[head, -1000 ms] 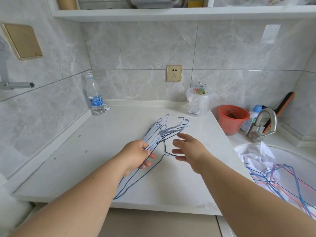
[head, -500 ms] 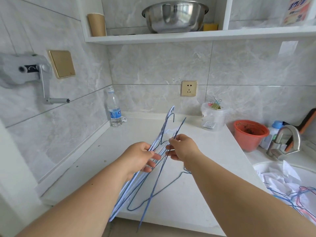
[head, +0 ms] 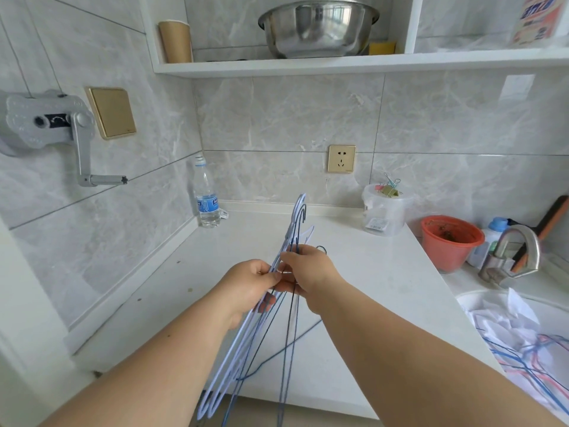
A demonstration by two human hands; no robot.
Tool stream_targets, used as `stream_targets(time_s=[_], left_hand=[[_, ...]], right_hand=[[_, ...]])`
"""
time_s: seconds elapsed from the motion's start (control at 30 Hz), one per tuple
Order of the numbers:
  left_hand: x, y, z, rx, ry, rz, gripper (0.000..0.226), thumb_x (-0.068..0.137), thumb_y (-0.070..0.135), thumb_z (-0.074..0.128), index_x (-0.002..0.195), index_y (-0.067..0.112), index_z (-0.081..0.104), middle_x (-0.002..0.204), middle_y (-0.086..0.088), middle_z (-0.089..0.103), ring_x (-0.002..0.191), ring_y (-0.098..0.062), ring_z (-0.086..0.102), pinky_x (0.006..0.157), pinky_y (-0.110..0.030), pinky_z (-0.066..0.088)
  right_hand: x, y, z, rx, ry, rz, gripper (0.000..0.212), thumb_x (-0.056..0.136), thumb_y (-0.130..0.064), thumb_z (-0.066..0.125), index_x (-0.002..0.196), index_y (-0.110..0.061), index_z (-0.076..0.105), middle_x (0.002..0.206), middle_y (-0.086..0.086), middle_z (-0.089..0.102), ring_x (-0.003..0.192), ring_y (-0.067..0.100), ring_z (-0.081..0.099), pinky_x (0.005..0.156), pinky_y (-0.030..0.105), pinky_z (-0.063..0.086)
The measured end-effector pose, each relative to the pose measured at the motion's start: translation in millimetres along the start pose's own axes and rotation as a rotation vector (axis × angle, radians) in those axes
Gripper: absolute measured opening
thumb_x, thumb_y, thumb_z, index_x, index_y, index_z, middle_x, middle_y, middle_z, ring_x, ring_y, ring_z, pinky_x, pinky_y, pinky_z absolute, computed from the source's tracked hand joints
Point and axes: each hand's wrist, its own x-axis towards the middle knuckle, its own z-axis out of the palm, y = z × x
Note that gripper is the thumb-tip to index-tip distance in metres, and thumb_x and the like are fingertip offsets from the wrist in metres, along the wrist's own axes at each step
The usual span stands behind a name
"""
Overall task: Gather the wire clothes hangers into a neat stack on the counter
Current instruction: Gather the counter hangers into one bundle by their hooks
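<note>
A bunch of several wire clothes hangers (head: 243, 343), pale lilac and dark blue, is held upright and edge-on above the white counter (head: 378, 291). Their hooks point up and away; their lower ends hang past the counter's front edge. My left hand (head: 246, 288) grips the bunch near the necks from the left. My right hand (head: 308, 272) pinches the same wires from the right, fingers touching the left hand. More blue and red wire hangers (head: 529, 359) lie in the sink at the right on white cloth.
A water bottle (head: 207, 195) stands in the back left corner. A clear tub with binder clips (head: 383, 211), an orange pot (head: 448, 241) and a metal tap (head: 511, 257) line the right. A crank handle (head: 83, 155) juts from the left wall. A shelf with a steel bowl (head: 317, 26) hangs overhead.
The hangers were lifted off the counter and turned upright. My right hand, empty a second ago, closed on the bunch and moved in against my left hand. The view tilted up.
</note>
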Motion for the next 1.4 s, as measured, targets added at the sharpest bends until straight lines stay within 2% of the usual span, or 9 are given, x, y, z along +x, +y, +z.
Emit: stream_targets(time_s=[0.13, 0.33, 0.53, 0.67, 0.87, 0.97, 1.07, 1.2, 1.4], left_hand=[[1.3, -2.0, -1.9, -0.024, 0.022, 0.013, 0.016, 0.092, 0.018, 0.05, 0.08, 0.012, 0.057, 0.08, -0.005, 0.067, 0.052, -0.014, 0.052, 0.041, -0.02, 0.046], [12.0, -2.5, -19.3, -0.079, 0.291, 0.051, 0.018, 0.092, 0.016, 0.046, 0.076, 0.016, 0.055, 0.073, -0.002, 0.063, 0.048, -0.015, 0.041, 0.037, -0.021, 0.034], [17.3, -2.5, -35.7, 0.004, 0.425, 0.116, 0.022, 0.092, 0.019, 0.044, 0.072, 0.019, 0.053, 0.072, 0.002, 0.063, 0.055, -0.017, 0.042, 0.061, -0.03, 0.038], [16.5, -3.9, -38.7, 0.019, 0.373, 0.105, 0.021, 0.092, 0.019, 0.046, 0.073, 0.02, 0.054, 0.071, 0.002, 0.064, 0.054, -0.018, 0.042, 0.061, -0.03, 0.037], [8.1, -4.1, -23.7, -0.085, 0.221, 0.08, 0.015, 0.091, 0.019, 0.049, 0.078, 0.018, 0.057, 0.073, 0.0, 0.068, 0.046, -0.012, 0.045, 0.038, -0.02, 0.036], [3.6, -8.0, -15.0, -0.051, 0.123, 0.069, 0.016, 0.091, 0.02, 0.049, 0.079, 0.017, 0.058, 0.074, 0.0, 0.067, 0.049, -0.013, 0.047, 0.041, -0.021, 0.04], [0.1, -10.8, -13.1, -0.035, 0.085, 0.073, 0.017, 0.092, 0.023, 0.049, 0.079, 0.017, 0.058, 0.075, 0.0, 0.065, 0.051, -0.015, 0.047, 0.045, -0.023, 0.043], [-4.1, -8.8, -14.4, -0.043, -0.034, 0.051, 0.016, 0.094, 0.027, 0.047, 0.085, 0.019, 0.057, 0.085, -0.005, 0.067, 0.055, -0.018, 0.058, 0.058, -0.03, 0.053], [-8.8, 3.6, -14.2, -0.027, -0.148, -0.036, 0.023, 0.09, 0.037, 0.046, 0.091, 0.017, 0.058, 0.082, -0.009, 0.07, 0.044, -0.016, 0.056, 0.047, -0.027, 0.048]], right_hand=[[0.6, 1.3, -1.5, 0.148, 0.1, 0.027, 0.014, 0.093, -0.009, 0.047, 0.082, -0.011, 0.054, 0.074, 0.009, 0.059, 0.054, 0.023, 0.062, 0.055, 0.031, 0.056], [2.8, -5.0, -9.9, 0.293, 0.229, 0.032, 0.019, 0.096, -0.01, 0.04, 0.08, -0.016, 0.049, 0.079, 0.01, 0.058, 0.055, 0.021, 0.062, 0.042, 0.022, 0.053], [5.0, -8.5, -16.0, 0.227, 0.241, -0.024, 0.018, 0.091, -0.006, 0.045, 0.081, -0.017, 0.053, 0.081, 0.008, 0.06, 0.057, 0.019, 0.061, 0.046, 0.024, 0.051], [5.0, -11.9, -17.1, 0.2, 0.23, -0.046, 0.017, 0.09, -0.004, 0.047, 0.08, -0.017, 0.053, 0.081, 0.008, 0.06, 0.057, 0.02, 0.061, 0.047, 0.023, 0.052], [0.2, -19.8, 2.3, 0.248, 0.096, -0.045, 0.013, 0.091, -0.004, 0.046, 0.087, -0.014, 0.054, 0.092, 0.01, 0.059, 0.074, 0.025, 0.063, 0.062, 0.032, 0.057], [-2.2, -20.4, 15.0, 0.25, 0.035, -0.026, 0.01, 0.091, -0.004, 0.048, 0.097, -0.011, 0.053, 0.092, 0.011, 0.057, 0.079, 0.027, 0.06, 0.065, 0.035, 0.057], [-1.1, -19.4, 22.3, 0.256, 0.05, 0.016, 0.029, 0.091, -0.003, 0.048, 0.116, -0.018, 0.043, 0.087, 0.01, 0.054, 0.074, 0.029, 0.058, 0.067, 0.037, 0.057], [0.4, -18.4, 28.9, 0.225, 0.069, 0.013, 0.025, 0.089, 0.0, 0.043, 0.112, -0.01, 0.047, 0.079, 0.012, 0.056, 0.078, 0.029, 0.063, 0.072, 0.041, 0.056], [-5.0, -15.9, 38.4, 0.154, 0.026, 0.084, 0.032, 0.082, -0.009, 0.047, 0.11, -0.023, 0.052, 0.095, 0.007, 0.062, 0.081, 0.023, 0.056, 0.049, 0.026, 0.05]])
